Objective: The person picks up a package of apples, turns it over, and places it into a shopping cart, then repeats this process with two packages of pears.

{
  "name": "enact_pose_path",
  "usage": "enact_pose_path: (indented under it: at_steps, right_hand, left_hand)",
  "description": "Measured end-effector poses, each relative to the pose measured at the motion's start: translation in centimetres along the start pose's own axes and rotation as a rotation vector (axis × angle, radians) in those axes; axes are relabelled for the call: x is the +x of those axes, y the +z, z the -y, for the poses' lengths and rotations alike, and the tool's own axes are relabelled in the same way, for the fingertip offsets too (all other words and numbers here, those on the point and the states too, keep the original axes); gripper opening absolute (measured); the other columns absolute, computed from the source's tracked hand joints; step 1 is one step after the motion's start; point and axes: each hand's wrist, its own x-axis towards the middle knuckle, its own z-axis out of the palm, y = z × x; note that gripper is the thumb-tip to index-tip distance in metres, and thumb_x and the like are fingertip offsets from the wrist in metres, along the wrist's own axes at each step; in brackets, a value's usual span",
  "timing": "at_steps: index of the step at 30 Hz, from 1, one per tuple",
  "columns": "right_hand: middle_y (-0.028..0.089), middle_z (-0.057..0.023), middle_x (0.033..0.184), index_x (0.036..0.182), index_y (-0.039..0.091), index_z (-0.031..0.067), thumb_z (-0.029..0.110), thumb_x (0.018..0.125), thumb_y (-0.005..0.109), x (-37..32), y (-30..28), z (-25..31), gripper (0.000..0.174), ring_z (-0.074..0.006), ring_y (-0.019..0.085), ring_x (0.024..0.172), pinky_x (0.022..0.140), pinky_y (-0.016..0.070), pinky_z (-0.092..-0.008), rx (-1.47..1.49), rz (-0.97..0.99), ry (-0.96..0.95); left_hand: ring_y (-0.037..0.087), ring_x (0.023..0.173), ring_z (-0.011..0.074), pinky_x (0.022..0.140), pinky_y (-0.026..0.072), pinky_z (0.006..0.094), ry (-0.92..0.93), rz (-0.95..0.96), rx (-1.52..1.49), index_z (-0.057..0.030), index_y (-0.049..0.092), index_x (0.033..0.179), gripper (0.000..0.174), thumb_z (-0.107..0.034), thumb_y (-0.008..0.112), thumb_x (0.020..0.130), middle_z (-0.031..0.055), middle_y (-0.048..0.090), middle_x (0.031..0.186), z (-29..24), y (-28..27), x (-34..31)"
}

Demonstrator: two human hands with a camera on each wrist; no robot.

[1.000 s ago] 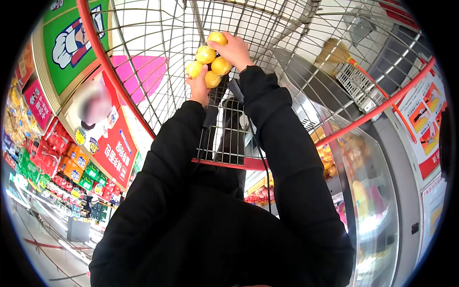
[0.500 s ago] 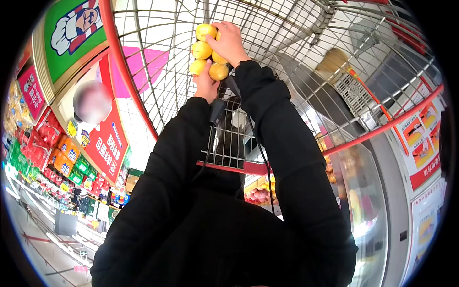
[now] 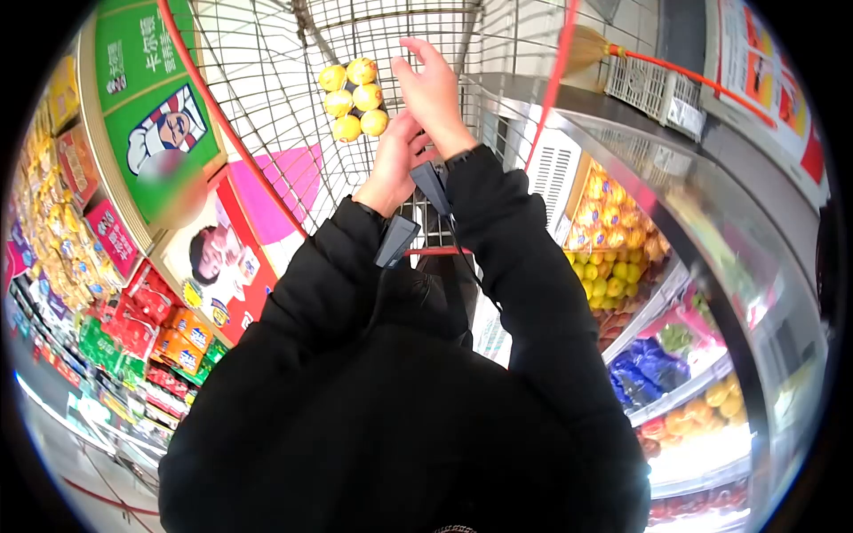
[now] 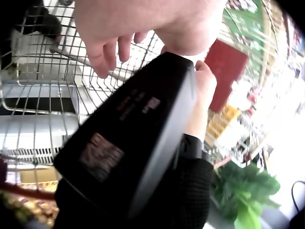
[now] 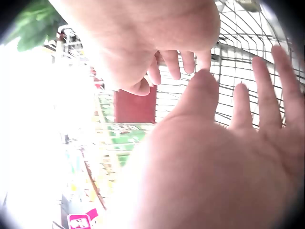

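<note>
A pack of several round yellow fruits (image 3: 354, 99) in two rows sits inside the wire shopping cart (image 3: 293, 115), just left of both hands in the head view. My left hand (image 3: 395, 166) is beside its near end, relaxed and holding nothing. The right hand (image 3: 429, 93) reaches over the cart just beyond the left, empty, with fingers extended. In the right wrist view both hands show bare palms, one with its fingers spread. A black box (image 4: 126, 136) fills the middle of the left wrist view, and the fruits are out of sight there.
Shelves of packaged goods (image 3: 169, 342) and a green poster (image 3: 147, 107) line the left. On the right stands a chilled display with yellow-green fruit (image 3: 609, 275). A broom (image 3: 586, 51) and a white basket (image 3: 653, 93) are behind it.
Both hands have let go of the fruit pack and drawn away to its right. The pack now rests in the cart. The head view has turned, showing more of the fruit display.
</note>
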Motion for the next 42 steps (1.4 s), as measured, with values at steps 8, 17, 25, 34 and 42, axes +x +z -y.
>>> enact_pose_path:
  at_steps: [8, 17, 25, 34, 42]
  right_hand:
    - [0.064, -0.0077, 0.114, 0.116, 0.061, -0.0007, 0.011, 0.094, 0.058, -17.0, -17.2, 12.9, 0.025, -0.0145, 0.059, 0.106, 0.092, 0.0467, -0.0291, 0.404, -0.214, -0.13]
    - [0.066, -0.0063, 0.105, 0.115, 0.061, -0.0014, 0.01, 0.098, 0.055, -41.1, -32.2, 12.4, 0.021, -0.0128, 0.061, 0.099, 0.089, 0.0487, -0.0282, 0.619, -0.683, -0.341]
    - [0.067, -0.0079, 0.102, 0.112, 0.061, -0.0003, 0.013, 0.099, 0.051, -57.0, -40.1, 9.6, 0.021, -0.0158, 0.065, 0.094, 0.086, 0.0517, -0.0291, 0.601, -1.03, -0.525]
    - [0.066, -0.0104, 0.106, 0.116, 0.059, 0.0, 0.015, 0.099, 0.051, -60.8, -43.6, 8.8, 0.024, -0.0169, 0.064, 0.097, 0.087, 0.0513, -0.0297, 0.725, -1.066, -0.565]
    - [0.065, -0.0139, 0.112, 0.126, 0.052, -0.0006, 0.015, 0.1, 0.049, -57.6, -44.4, 10.0, 0.03, -0.0196, 0.065, 0.1, 0.088, 0.0521, -0.0306, 0.723, -1.021, -0.566]
  left_hand:
    - [0.061, 0.099, 0.0157, 0.087, 0.0481, 0.0319, 0.014, 0.394, 0.5, -0.0063, 0.055, 0.127, 0.035, -0.024, 0.052, 0.097, 0.005, 0.065, 0.111, 2.2, 7.5, -8.0]
    - [0.063, 0.098, 0.0217, 0.088, 0.0508, 0.0354, 0.16, 0.819, 0.584, -0.0032, 0.049, 0.13, 0.039, -0.022, 0.053, 0.097, 0.0096, 0.063, 0.111, 8.2, 22.5, -20.0]
    - [0.064, 0.091, 0.0218, 0.082, 0.0531, 0.0339, 0.073, 1.039, 0.667, -0.0033, 0.05, 0.127, 0.035, -0.021, 0.054, 0.097, 0.0106, 0.062, 0.106, 16.1, 29.4, -28.7]
    - [0.063, 0.093, 0.0233, 0.081, 0.0525, 0.0351, 0.185, 1.161, 0.756, -0.0043, 0.045, 0.13, 0.044, -0.034, 0.054, 0.099, 0.0136, 0.061, 0.109, 22.1, 34.5, -32.4]
    - [0.061, 0.101, 0.028, 0.084, 0.0509, 0.0381, 0.376, 1.084, 0.79, -0.0093, 0.031, 0.141, 0.056, -0.043, 0.049, 0.1, 0.018, 0.054, 0.123, 22.3, 39.1, -31.0]
